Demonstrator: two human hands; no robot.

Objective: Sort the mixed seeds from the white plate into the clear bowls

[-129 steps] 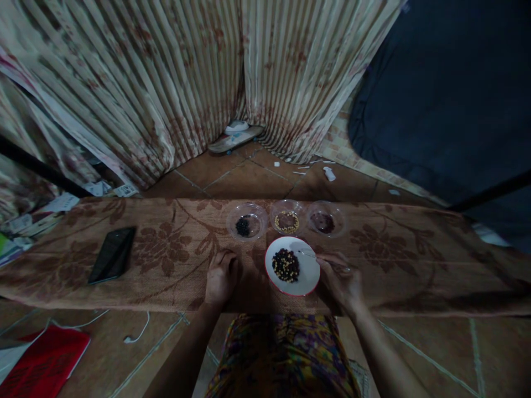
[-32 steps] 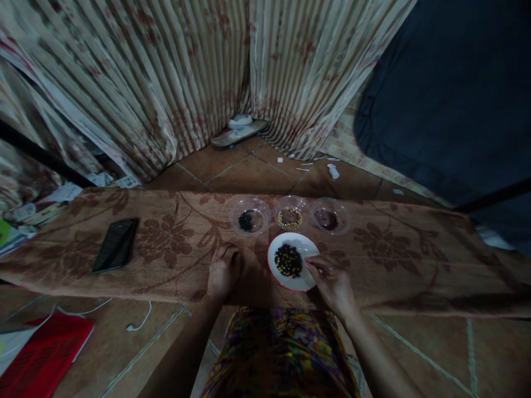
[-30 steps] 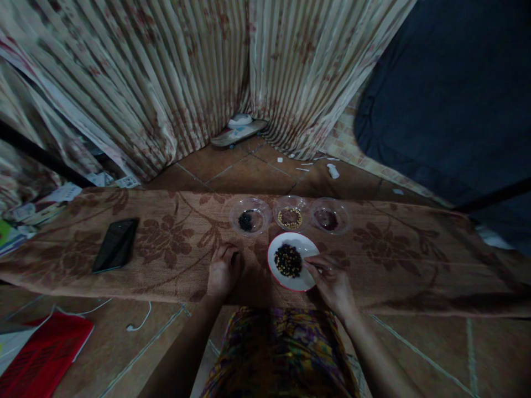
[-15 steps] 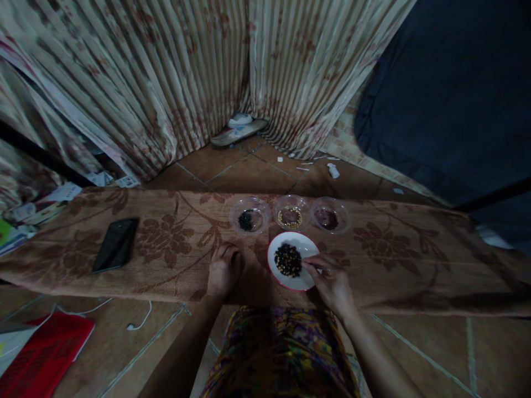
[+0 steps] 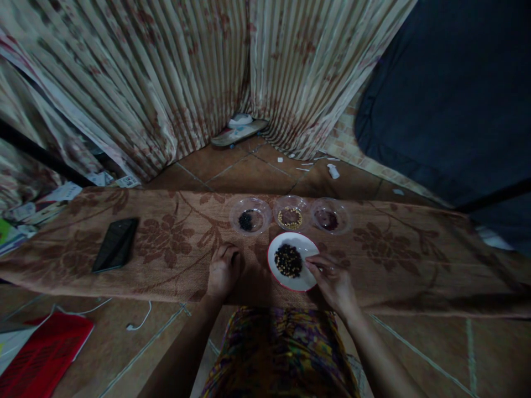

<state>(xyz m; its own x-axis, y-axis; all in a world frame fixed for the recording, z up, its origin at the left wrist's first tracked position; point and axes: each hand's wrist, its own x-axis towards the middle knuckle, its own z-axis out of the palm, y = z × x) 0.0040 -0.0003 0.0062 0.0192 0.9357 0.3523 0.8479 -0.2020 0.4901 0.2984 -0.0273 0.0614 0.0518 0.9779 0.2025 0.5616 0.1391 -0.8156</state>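
Observation:
A white plate with a red rim (image 5: 309, 243) holds a mixed pile of dark and yellow beans (image 5: 288, 261). Over its right side is my right hand (image 5: 334, 279), thumb and fingertips pinched together just clear of the pile; whatever is between them is too small to make out. My left hand (image 5: 224, 271) rests on the cloth left of the plate, fingers curled in, with nothing visible in it. Behind the plate stand three clear plastic bowls: a left bowl (image 5: 262, 213) with black beans, a middle bowl (image 5: 292, 202) with yellow ones, and a right bowl (image 5: 342, 213) with dark red ones.
A dark phone (image 5: 116, 245) lies on the patterned brown tablecloth (image 5: 398, 276) to the left. Papers (image 5: 58, 193) are heaped past the table's left end. On the tiled floor are a skateboard (image 5: 238, 134), a red bag (image 5: 53, 354) and a white cable (image 5: 143, 320).
My right hand has drawn slightly right, its pinched fingertips moving off the edge of the bean pile. The left hand stays in place.

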